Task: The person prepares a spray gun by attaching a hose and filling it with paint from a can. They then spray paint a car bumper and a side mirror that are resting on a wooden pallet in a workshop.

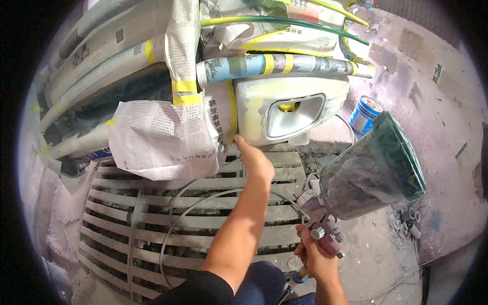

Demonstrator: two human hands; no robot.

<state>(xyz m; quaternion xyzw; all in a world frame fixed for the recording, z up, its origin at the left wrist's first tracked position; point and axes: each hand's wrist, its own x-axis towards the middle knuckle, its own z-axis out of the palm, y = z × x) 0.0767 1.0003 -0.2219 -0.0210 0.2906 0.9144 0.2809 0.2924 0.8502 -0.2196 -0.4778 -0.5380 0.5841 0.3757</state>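
Note:
My right hand is wrapped around the handle of a paint spray gun. A large, paint-smeared, dark green cup sits tilted on top of the gun. Ahead, my left hand reaches to the lower edge of a vehicle bumper corner, where yellow tape borders masking newspaper. One digit shows against that edge; the other fingers are hidden, so their grip is unclear. Set in the pale, patchy bumper corner is a rounded rectangular recess with a yellow piece inside.
Newspaper-wrapped bars and green strips cross the vehicle front. A slatted floor grate lies below, with a pale hose looping over it. A blue-and-white can stands at right. Small debris lies near the wall.

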